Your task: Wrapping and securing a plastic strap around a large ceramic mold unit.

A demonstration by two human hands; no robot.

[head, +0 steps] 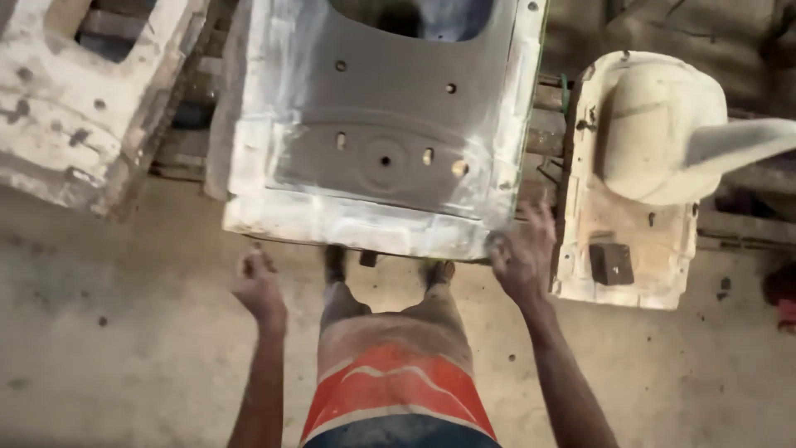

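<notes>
- Nearest the camera, two legs in red, white and dark shorts (396,390) are seen, with two feet tucked just under the near edge of the panel, so the body is kept close to the work.
- The left hand (258,288) is held loosely curled and empty, just short of the panel's near edge and touching nothing.
- The right hand (522,253) is spread open, fingers laid on the near right corner of the grey panel (377,133); nothing is clasped, the corner seems merely steadied.
- One grey panel is counted, lying flat beyond both hands, raised off the floor (124,332); several small holes are punched through it.
- Right of the right hand, one cream moulded piece (630,241) with a domed top is set alongside.
- Left of the left hand and farther off, one worn whitish panel (75,108) is laid.
</notes>
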